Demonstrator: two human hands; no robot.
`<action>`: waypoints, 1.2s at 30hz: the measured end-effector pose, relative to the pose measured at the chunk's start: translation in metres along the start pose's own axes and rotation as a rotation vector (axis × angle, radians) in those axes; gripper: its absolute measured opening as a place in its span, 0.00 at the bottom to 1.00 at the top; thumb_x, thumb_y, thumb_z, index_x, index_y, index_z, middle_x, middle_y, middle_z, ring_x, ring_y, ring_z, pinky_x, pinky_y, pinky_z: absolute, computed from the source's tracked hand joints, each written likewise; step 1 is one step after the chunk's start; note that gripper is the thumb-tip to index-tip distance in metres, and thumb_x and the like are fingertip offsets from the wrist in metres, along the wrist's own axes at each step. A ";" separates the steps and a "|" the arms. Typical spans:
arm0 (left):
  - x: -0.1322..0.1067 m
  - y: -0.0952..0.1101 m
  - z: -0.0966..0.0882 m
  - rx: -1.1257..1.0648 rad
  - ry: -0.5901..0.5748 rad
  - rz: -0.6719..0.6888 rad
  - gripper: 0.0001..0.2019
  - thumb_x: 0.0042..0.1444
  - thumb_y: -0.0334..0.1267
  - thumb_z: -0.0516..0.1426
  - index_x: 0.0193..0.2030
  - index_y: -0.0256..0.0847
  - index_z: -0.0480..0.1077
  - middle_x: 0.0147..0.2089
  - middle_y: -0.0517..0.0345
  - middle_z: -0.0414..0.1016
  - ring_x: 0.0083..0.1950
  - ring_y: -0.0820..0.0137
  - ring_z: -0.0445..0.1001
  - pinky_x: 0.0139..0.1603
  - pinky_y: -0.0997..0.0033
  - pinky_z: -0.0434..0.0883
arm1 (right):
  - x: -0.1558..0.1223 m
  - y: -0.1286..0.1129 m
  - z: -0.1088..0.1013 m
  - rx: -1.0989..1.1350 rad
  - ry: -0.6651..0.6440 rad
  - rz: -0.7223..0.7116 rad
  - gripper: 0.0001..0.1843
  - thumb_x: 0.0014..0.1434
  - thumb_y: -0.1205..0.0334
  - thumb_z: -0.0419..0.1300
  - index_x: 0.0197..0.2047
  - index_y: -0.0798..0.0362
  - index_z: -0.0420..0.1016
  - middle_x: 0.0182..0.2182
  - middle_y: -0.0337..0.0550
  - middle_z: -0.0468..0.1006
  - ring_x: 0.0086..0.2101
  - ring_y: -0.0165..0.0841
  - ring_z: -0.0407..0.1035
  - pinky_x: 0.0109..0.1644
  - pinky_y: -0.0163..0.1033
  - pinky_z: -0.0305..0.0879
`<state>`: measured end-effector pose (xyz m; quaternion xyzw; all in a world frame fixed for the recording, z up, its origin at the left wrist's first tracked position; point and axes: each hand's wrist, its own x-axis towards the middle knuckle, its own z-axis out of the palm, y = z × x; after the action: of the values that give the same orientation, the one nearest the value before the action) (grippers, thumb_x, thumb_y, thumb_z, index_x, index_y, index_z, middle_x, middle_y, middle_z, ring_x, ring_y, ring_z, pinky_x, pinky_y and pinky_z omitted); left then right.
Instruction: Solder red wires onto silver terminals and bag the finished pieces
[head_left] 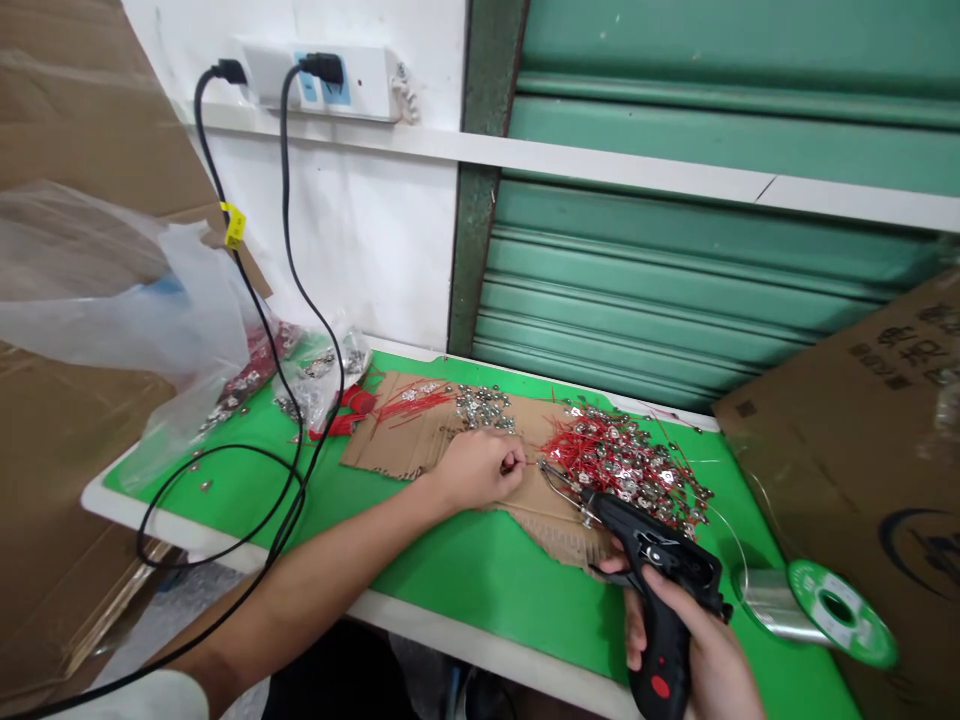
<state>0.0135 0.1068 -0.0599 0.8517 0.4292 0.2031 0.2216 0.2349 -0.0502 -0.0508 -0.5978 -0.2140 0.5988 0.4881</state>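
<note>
My right hand [697, 640] is wrapped round the grip of a black soldering gun [649, 530], which points left. Its metal tip reaches over a torn piece of cardboard [420, 452] to just beside my left hand [480, 467]. The fingers of that left hand are curled in a pinch, and a short end of red wire [531, 463] sticks out toward the tip. Right of the tip lies a heap of red wires with small silver metal pieces [622, 455]. Behind my left hand are loose silver pieces [484, 408], and farther left some straight red wires [412, 402].
A green-rimmed solder spool [844, 612] sits at the right, its thin solder strand running toward the heap. Black power cables [277, 540] loop over the table's left side. Plastic bags of parts [319, 380] and red wire bundles [337, 425] lie at the left. Cardboard boxes [885, 470] flank the table.
</note>
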 end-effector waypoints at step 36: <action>0.001 -0.001 -0.001 -0.070 0.035 0.003 0.05 0.53 0.33 0.55 0.33 0.43 0.73 0.32 0.64 0.75 0.35 0.75 0.72 0.36 0.77 0.64 | 0.001 -0.009 0.004 0.072 0.060 0.061 0.22 0.45 0.49 0.73 0.39 0.54 0.78 0.21 0.39 0.74 0.15 0.28 0.61 0.15 0.34 0.61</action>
<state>0.0127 0.1081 -0.0601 0.8404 0.4244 0.2330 0.2436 0.2345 -0.0437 -0.0431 -0.6037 -0.1592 0.6026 0.4971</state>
